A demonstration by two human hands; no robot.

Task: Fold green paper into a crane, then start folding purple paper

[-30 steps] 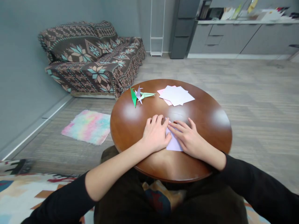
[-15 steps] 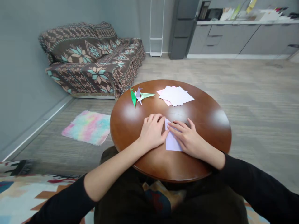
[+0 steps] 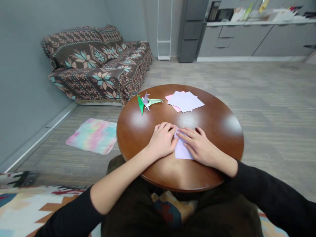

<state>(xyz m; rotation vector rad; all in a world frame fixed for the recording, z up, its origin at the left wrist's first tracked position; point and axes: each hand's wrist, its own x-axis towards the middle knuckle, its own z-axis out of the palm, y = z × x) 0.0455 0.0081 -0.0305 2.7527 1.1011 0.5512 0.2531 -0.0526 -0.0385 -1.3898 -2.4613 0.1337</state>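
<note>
Both my hands rest on a round polished wooden table (image 3: 217, 148) near its front edge. Between them lies a lilac paper sheet (image 3: 182, 148), apparently folded, with its upper part under my fingers. My right hand (image 3: 198, 146) presses flat on it. My left hand (image 3: 162, 141) is curled, its fingertips at the paper's upper left edge. Farther back stand a green origami crane (image 3: 140, 104), a lilac origami crane (image 3: 146, 100) and a pale green origami crane (image 3: 154, 101). To their right lies a stack of lilac and pink paper squares (image 3: 185, 101).
A fluffy pastel rainbow mat (image 3: 92, 136) lies on the grey floor left of the table. Behind it stands a patterned brown sofa (image 3: 98, 67). Grey cabinets (image 3: 247, 41) line the back wall. A patterned rug (image 3: 32, 207) lies at lower left.
My fingers have shifted slightly on the lilac paper, and my left hand has curled a little more. The view has tilted slightly. The cranes and paper stack have not moved on the table.
</note>
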